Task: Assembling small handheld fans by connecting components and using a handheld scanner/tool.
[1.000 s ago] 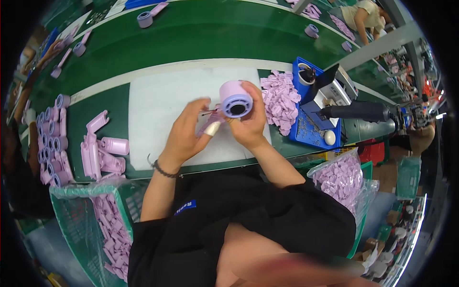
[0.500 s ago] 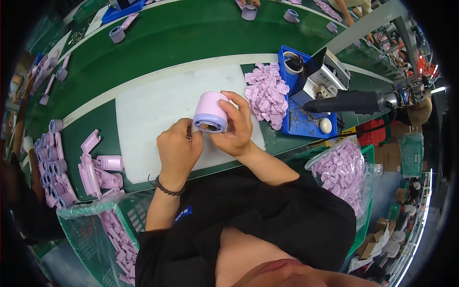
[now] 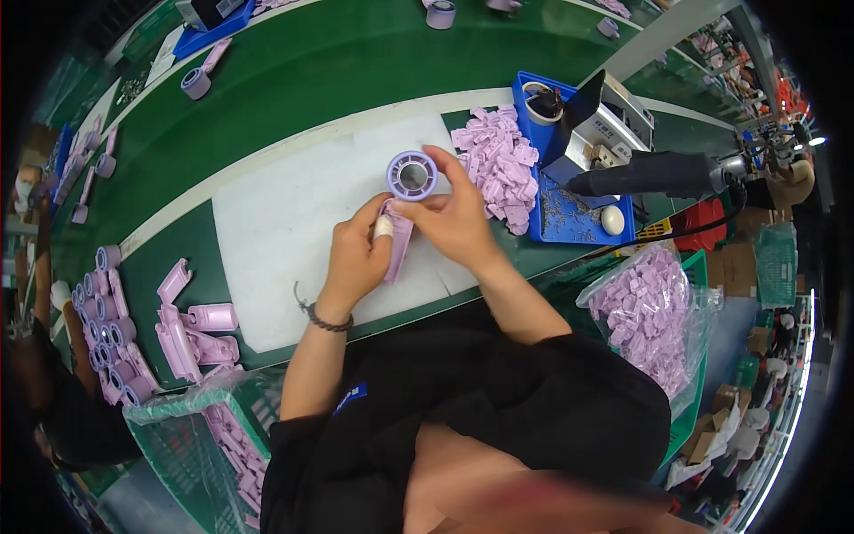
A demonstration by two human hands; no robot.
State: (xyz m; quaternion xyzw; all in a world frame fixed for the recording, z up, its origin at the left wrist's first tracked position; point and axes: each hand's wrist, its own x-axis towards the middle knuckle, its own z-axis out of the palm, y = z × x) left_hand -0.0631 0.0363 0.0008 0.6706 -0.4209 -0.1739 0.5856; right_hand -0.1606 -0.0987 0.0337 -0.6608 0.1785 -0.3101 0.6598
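Observation:
Above a white mat (image 3: 276, 222), my right hand (image 3: 458, 218) grips a pink and purple round housing (image 3: 412, 197), its open ribbed end facing up. My left hand (image 3: 358, 254), with white tape round the thumb, closes on a pink plastic handle (image 3: 399, 254) just below the housing. Handle and housing meet between my fingers; whether they are joined I cannot tell. Right of the mat lies a heap of small pink plastic pieces (image 3: 495, 165). To the left sit several loose pink handle shells (image 3: 181, 343).
A blue tray (image 3: 558, 233) holds small screws, a metal box device (image 3: 592, 133) and a white knob. A black power screwdriver (image 3: 645, 175) juts in from the right. Beyond the mat runs a green conveyor belt (image 3: 302, 98). Green crates (image 3: 178, 454) flank me; finished-looking housings (image 3: 107, 334) stand far left.
The housing has turned so its open end faces up, and has shifted slightly right. A pink handle now shows in my left hand. Parts on the belt have moved left.

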